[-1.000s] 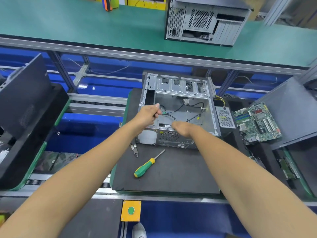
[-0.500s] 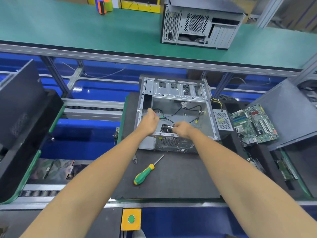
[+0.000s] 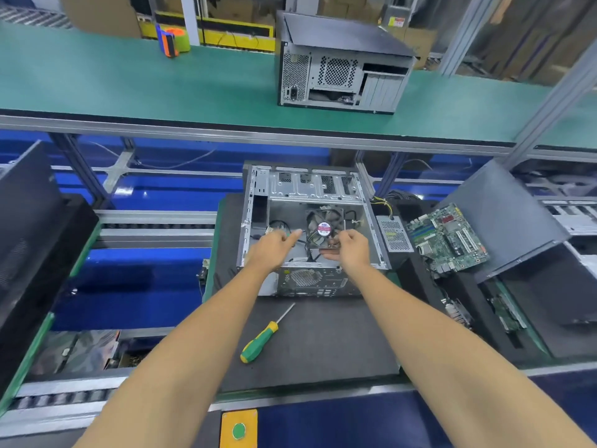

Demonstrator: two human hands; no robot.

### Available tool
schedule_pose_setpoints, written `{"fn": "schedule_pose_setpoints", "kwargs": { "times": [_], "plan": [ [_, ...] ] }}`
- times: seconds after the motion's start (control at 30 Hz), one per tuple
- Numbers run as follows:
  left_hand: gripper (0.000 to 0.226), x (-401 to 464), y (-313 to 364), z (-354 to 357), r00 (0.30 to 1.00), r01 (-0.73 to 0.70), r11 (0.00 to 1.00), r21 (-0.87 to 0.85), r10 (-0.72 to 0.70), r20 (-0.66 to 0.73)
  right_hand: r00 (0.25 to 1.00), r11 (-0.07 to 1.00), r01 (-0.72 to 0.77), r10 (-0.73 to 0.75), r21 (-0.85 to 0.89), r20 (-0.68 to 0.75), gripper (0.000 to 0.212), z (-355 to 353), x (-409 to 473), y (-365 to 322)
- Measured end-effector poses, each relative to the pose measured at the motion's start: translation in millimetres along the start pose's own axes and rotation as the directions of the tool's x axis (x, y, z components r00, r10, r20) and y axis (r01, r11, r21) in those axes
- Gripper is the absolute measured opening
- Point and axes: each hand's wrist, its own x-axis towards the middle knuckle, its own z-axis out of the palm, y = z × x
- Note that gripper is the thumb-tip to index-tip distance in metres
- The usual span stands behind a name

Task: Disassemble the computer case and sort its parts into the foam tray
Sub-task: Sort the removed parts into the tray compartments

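An open silver computer case (image 3: 310, 185) lies on its side on a black foam pad (image 3: 319, 344). My right hand (image 3: 350, 247) grips a black case fan (image 3: 323, 226) with a red centre label, lifted above the case floor, its wires trailing down. Left of the fan, my left hand (image 3: 274, 245) hovers inside the case with the index finger stretched toward the fan and nothing in it. Black cables (image 3: 277, 225) lie loose on the case floor.
A green-and-yellow screwdriver (image 3: 260, 342) lies on the pad in front of the case. To the right sit a power supply (image 3: 395, 236), a green motherboard (image 3: 447, 240) and a grey side panel (image 3: 504, 218). Another case (image 3: 342, 63) stands on the green shelf behind.
The fan has come out from the rear wall of the case and now sits raised in my right hand. My left hand has let go and opened.
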Motion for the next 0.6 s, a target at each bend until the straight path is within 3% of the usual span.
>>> {"fn": "schedule_pose_setpoints", "kwargs": {
  "times": [0.17, 0.37, 0.5, 0.6],
  "plan": [
    [0.048, -5, 9, -16, 0.988, -0.067, 0.976, -0.209, 0.094, 0.123, 0.995, 0.989, -0.089, 0.083, 0.122, 0.058, 0.017, -9, -15, -8],
    [0.043, -5, 31, -12, 0.963, -0.12, 0.989, -0.091, 0.138, 0.229, 0.995, 0.968, -0.088, 0.075, 0.237, 0.063, 0.017, -20, -10, -28],
    [0.048, -4, 44, -2, 0.968, -0.129, 0.991, -0.037, 0.134, 0.213, 0.996, 0.96, -0.055, 0.032, 0.275, 0.088, 0.019, -34, 2, -44],
    [0.039, 0, 53, 5, 0.979, -0.119, 0.986, 0.115, 0.098, 0.176, 0.991, 0.95, -0.072, 0.034, 0.304, 0.128, 0.017, -44, 11, -55]
  ]
}}
